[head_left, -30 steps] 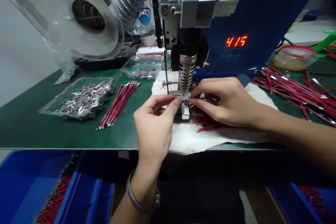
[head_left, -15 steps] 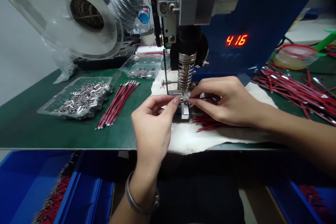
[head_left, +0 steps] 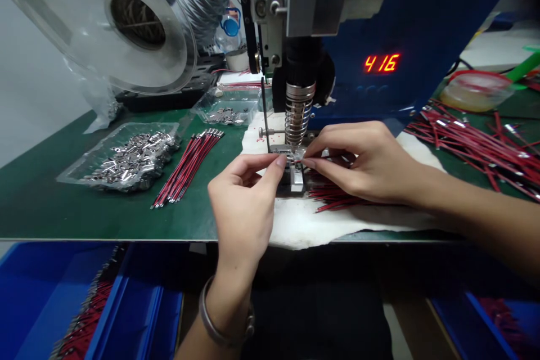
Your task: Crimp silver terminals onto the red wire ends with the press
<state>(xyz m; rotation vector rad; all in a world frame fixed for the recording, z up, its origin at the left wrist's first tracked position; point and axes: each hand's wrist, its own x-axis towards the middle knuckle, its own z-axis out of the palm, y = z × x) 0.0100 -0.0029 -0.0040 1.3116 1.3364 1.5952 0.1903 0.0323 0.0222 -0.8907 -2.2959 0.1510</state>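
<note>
At the die of a blue crimping press (head_left: 350, 90), my two hands meet fingertip to fingertip. My left hand (head_left: 244, 197), with a bracelet at the wrist, pinches a small metal terminal (head_left: 290, 159) between thumb and forefinger. My right hand (head_left: 367, 163) is closed on a thin red wire (head_left: 304, 161), whose end points at the terminal; whether it is inside cannot be made out. The spring-wrapped press head (head_left: 300, 112) stands just above the fingertips. Under my right hand, a bunch of red and black wires (head_left: 333, 198) lies on a white cloth (head_left: 312, 225).
A clear tray of metal terminals (head_left: 137, 157) and a row of red and black wires (head_left: 188, 169) lie on the left. Behind is a second clear tray (head_left: 228, 115). More wires (head_left: 476, 146) are heaped right. Below the table edge sits a blue bin (head_left: 122, 315).
My left hand has shifted slightly left, and a bit more of the metal terminal shows between the fingertips. My right hand stays nearly still. The camera view has shifted slightly.
</note>
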